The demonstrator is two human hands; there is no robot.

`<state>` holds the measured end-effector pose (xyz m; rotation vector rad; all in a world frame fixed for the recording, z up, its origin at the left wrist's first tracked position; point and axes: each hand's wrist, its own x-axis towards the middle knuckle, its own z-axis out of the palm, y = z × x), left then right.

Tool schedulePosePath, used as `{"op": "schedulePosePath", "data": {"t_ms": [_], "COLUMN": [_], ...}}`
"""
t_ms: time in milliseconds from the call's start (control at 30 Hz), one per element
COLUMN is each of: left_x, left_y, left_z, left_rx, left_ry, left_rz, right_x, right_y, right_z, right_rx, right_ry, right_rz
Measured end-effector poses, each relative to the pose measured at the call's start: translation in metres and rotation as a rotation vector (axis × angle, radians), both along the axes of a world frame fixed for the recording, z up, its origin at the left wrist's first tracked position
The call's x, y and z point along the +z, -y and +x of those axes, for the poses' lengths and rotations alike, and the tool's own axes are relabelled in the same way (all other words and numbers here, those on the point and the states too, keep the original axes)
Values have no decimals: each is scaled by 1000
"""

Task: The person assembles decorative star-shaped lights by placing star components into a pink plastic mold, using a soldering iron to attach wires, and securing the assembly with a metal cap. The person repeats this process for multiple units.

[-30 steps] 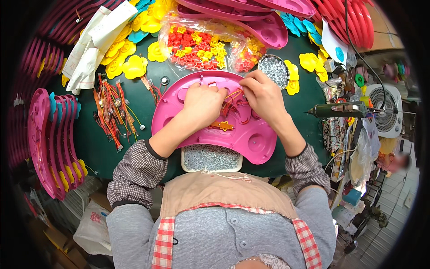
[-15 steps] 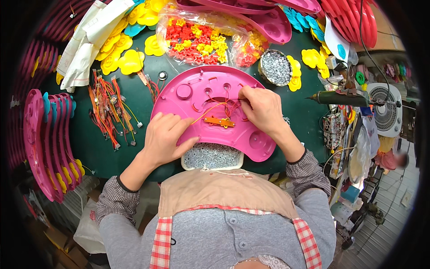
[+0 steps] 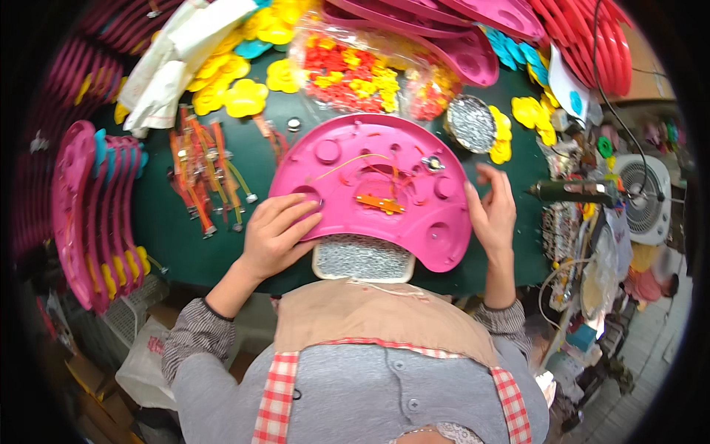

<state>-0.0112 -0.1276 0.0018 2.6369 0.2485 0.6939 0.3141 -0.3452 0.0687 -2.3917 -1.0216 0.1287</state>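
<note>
At the near edge of the dark green table [image 3: 185,244], a pink half-round plastic panel [image 3: 347,166] lies with its inner side up, showing round bosses, thin orange and yellow wires and a small orange board [image 3: 379,203] near its middle. The left hand [image 3: 274,233] lies flat on the panel's lower left edge, fingers spread and pressed on the plastic, gripping nothing. The right hand [image 3: 492,211] stands at the panel's right edge with fingers loosely open and raised; whether its palm touches the plastic cannot be told. The panel's near rim hides the far part of a rectangular tray of small silvery parts [image 3: 362,260], and the person's beige apron cuts off the tray's near edge. A round dish of the same silvery bits [image 3: 472,122] sits just beyond the panel's upper right. Left of the panel lies a heap of orange wired pieces [image 3: 203,174], too small to make out singly. A clear bag of red and yellow pieces [image 3: 355,70] lies farther back, blurred by glare. A dark power tool [image 3: 573,192] lies to the right, its cord end lost in clutter
</note>
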Motion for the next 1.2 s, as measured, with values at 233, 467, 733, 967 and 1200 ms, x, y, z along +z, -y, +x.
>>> {"op": "schedulePosePath", "data": {"t_ms": [233, 467, 733, 967, 1200], "left_x": [29, 58, 84, 134, 122], "left_y": [-13, -23, -33, -110, -108], "left_z": [13, -53, -94, -276, -337], "left_rx": [19, 477, 866, 1262, 1461], "left_ry": [192, 193, 350, 204, 131], "left_rz": [249, 404, 448, 819, 307], "right_x": [-42, -65, -44, -68, -51], "right_y": [31, 18, -48, -71, -96], "right_z": [38, 44, -45, -73, -82], "right_rx": [12, 56, 420, 717, 714], "right_ry": [-523, -611, -306, -359, -248], "right_rz": [530, 570, 248, 221, 183]}}
